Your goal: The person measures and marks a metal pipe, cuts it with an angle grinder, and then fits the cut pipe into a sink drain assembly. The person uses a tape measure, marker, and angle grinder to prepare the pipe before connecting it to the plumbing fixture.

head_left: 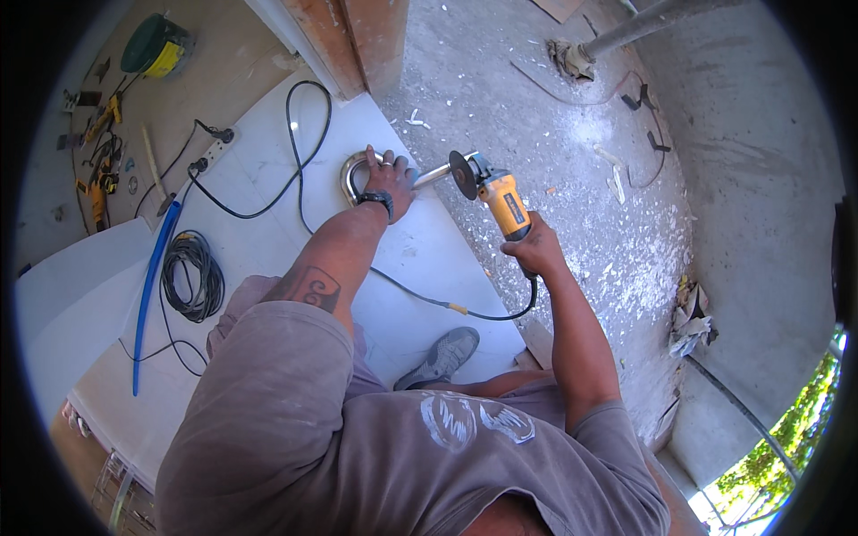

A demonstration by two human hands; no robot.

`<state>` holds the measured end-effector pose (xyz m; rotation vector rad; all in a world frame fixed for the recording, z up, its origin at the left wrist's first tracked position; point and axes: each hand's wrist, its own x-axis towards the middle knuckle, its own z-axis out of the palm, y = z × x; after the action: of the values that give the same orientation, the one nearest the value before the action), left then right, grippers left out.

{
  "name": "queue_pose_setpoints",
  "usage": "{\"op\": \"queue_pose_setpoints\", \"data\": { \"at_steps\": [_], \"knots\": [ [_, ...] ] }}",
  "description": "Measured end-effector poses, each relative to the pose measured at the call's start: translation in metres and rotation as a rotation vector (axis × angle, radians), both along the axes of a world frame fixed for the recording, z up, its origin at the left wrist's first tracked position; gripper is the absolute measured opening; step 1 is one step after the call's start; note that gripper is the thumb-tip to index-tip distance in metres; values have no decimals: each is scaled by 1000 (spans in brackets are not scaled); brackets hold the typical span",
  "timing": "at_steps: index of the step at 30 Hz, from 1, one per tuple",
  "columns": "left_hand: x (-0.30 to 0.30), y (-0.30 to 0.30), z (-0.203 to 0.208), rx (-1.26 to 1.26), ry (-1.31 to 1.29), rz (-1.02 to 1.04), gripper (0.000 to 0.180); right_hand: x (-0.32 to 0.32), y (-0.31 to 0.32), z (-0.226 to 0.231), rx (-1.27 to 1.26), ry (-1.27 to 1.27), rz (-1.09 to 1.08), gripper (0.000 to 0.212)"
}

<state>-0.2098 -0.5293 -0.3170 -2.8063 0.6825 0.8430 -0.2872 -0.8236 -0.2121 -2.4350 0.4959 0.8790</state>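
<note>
My left hand (391, 181) presses down over a shiny curved metal pipe (349, 182), holding it on the white board. The pipe's straight end sticks out to the right, past the board's edge. In my right hand (538, 247) is a yellow angle grinder (507, 205), gripped round its dark rear body. Its dark disc (463, 175) stands upright beside the pipe's straight end; whether they touch I cannot tell. A black power cord (420, 299) runs from the grinder's rear back under my left arm.
The white board (447, 268) bears a power strip (213, 150), a coil of black cable (192, 277) and a blue tube (154, 299). A wooden post (349, 45) rises beyond it. White chips litter the concrete floor (590, 205). My shoe (442, 357) rests near the board's edge.
</note>
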Motion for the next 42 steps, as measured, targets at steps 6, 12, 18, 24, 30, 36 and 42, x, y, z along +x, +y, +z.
{"op": "queue_pose_setpoints", "data": {
  "at_steps": [6,12,18,24,30,36,42],
  "knots": [
    [0,0,-1,-16,-4,5,51,-1,-3,-4,-2,-9,12,65],
    [0,1,-1,-12,-10,-4,52,0,-3,-5,-12,6,20,65],
    [-1,2,-1,-21,-10,-3,52,2,-2,-3,-22,4,27,66],
    [-2,2,-3,-31,-26,-7,51,2,-1,-3,2,8,9,66],
    [0,2,-2,-39,-6,6,51,4,1,-3,-37,17,20,65],
    [-1,2,-4,-19,-20,2,52,2,-1,-7,-50,2,41,66],
    [0,1,-6,-7,-12,-8,53,-1,-1,-9,-42,-3,26,65]
  ]
}}
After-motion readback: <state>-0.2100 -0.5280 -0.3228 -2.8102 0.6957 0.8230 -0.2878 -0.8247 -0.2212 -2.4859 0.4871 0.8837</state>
